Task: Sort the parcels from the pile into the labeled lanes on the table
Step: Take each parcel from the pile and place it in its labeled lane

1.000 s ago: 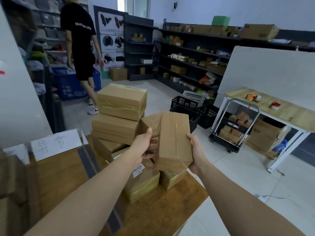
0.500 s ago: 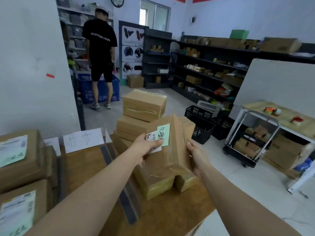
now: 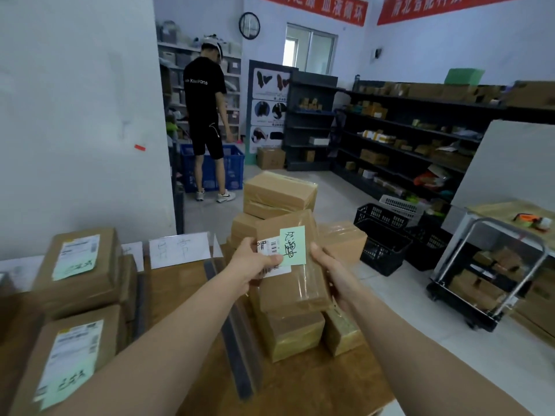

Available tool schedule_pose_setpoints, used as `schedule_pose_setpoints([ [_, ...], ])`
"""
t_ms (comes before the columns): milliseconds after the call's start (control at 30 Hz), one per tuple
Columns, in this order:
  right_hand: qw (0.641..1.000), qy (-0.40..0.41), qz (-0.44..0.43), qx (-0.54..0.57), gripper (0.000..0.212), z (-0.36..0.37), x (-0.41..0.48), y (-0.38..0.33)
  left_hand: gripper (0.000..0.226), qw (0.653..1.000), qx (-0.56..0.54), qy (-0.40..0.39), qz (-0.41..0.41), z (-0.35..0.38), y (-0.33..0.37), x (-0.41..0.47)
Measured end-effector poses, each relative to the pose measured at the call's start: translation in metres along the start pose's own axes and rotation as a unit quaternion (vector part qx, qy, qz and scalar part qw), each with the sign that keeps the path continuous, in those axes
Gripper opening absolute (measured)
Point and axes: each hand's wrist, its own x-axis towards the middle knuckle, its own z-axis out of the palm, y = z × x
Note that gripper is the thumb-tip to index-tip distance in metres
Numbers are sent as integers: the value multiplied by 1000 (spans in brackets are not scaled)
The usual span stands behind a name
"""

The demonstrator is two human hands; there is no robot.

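I hold a brown taped parcel (image 3: 295,277) up above the wooden table (image 3: 306,388), its face toward me. A white barcode label and a green handwritten note (image 3: 292,246) sit on its upper part. My left hand (image 3: 255,262) grips its left edge with the thumb on the label. My right hand (image 3: 329,271) grips its right edge. Behind and below it stands the pile of parcels (image 3: 279,193), stacked several high. A white lane sign (image 3: 178,249) stands at the table's back edge. Dark tape strips (image 3: 237,343) divide the lanes.
Sorted labeled parcels (image 3: 79,271) lie in the left lane. A person in black (image 3: 207,121) stands by a blue crate (image 3: 210,169) across the floor. Black baskets (image 3: 387,235), a trolley (image 3: 486,280) with boxes and dark shelving (image 3: 405,136) fill the right side.
The parcel has been turned so its labeled face shows, then lifted and tipped more upright toward me. My view has risen and swung left, bringing the left lane's parcels into sight.
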Motion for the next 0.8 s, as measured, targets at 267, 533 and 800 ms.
schedule_pose_setpoints([
  [267,991,-131,26,-24,66,12,13,-19,58,993,-88,73,24,-17,10,-19],
  [533,960,-267,88,-18,43,46,11,-21,57,991,-77,105,-28,-70,-7,-57],
  [800,955,-280,85,-42,48,99,7,-6,80,949,-166,264,-35,-110,-29,-104],
])
